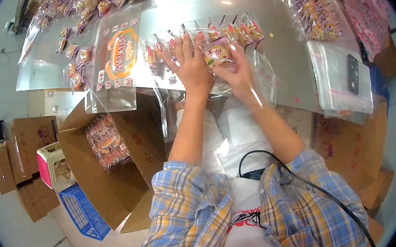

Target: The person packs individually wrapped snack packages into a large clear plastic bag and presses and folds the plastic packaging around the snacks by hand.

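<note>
A row of small wrapped pastries [251, 29] lies on the metal table, seemingly within a clear plastic bag [168, 97] whose loose end hangs over the near edge. My left hand [193, 70] rests across the middle of the row, its fingers stretched out and apart. Just right of it, my right hand [237, 74] grips a single wrapped pastry [217, 53] between thumb and fingers, label facing up. That packet sits in front of the row, close to my left thumb. Whether it is under the bag's film I cannot tell.
A printed bag [119, 54] lies at the left, near a pile of loose packets [87, 7]. Below stands an open carton [81, 151] holding a filled pack [107, 141]. At right are a filled bag [309, 6], clear bags [334, 78], a phone [352, 74] and another person's sleeve [366, 14].
</note>
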The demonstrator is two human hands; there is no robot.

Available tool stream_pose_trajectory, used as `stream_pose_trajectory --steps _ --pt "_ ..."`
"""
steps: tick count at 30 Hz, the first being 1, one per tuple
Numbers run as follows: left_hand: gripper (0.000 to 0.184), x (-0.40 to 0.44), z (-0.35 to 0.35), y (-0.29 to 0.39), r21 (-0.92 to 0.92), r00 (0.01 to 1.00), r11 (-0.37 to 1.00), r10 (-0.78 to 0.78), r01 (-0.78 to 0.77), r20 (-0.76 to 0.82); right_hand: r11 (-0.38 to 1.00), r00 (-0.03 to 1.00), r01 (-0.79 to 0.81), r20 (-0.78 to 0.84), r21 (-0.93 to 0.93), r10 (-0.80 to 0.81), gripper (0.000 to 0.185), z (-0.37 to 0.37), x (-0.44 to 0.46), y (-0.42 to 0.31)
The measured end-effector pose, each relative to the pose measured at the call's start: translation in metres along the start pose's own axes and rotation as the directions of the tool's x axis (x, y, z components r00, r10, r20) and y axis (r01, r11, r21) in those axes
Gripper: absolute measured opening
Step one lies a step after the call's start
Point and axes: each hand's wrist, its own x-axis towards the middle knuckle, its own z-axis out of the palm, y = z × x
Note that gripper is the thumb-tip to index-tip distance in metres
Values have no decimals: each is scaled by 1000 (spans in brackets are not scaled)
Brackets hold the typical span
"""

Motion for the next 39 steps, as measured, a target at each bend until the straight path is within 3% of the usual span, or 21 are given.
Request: stream_pose_trajectory --steps 2,3,4,6,8,9,10,11,15,18,19,22,26,27,33,36,37,39 --pt "51 0 2 -1 -19 1000 1000 -8 8 -8 997 997 73 18 -23 -72 68 3 -3 -2" --pt "51 1 0 0 -42 1000 999 -17 16 -10 995 994 90 -61 46 -87 77 10 -3 0" --pt "51 1 -1 1 -65 1000 998 -24 23 -12 961 976 205 -41 -187 -216 79 7 -1 -1" --pt "49 1 0 -1 -88 999 996 -26 22 -34 702 897 390 73 -595 -437 82 -1 6 -5" --pt "46 1 0 -3 -130 999 991 -24 18 -40 633 852 467 122 -617 -510 84 0 14 -1" --pt "44 2 -9 0 -150 997 986 -64 70 39 585 815 523 162 -619 -557 84 2 23 2" --pt "44 3 -8 0 -172 998 983 -63 62 -1 533 774 576 204 -620 -599 83 2 27 3" --pt "44 3 -6 0 -193 997 980 -64 55 -41 519 753 609 232 -600 -615 70 2 29 5" --pt "44 2 -2 -5 -161 991 984 -89 72 -101 433 777 576 300 -693 -554 63 -6 35 12" --pt "46 6 -1 2 -170 980 978 -141 117 -140 406 734 600 272 -690 -622 60 -7 40 17" --pt "47 5 -3 3 -178 976 976 -154 126 -153 326 680 612 269 -720 -682 61 -8 44 15" --pt "41 4 -1 -1 -149 968 975 -188 163 -169 373 730 573 249 -730 -636 62 -17 48 18" --pt "37 2 3 -1 -93 969 979 -195 183 -151 281 742 580 353 -765 -570 59 -17 50 12" --pt "38 1 3 -2 -88 972 983 -176 164 -158 213 694 610 384 -763 -609 58 -17 53 10" --pt "38 1 8 -7 12 977 993 -110 114 -185 163 750 502 333 -849 -571 48 -1 59 2" --pt "37 6 -1 2 -16 971 983 -181 181 -154 32 725 456 350 -890 -593 46 5 62 3" --pt "37 5 0 2 -9 966 980 -195 197 -169 98 766 454 331 -886 -551 43 6 61 6" --pt "40 6 3 0 -31 947 976 -215 214 -238 24 797 439 377 -898 -472 41 5 61 9"
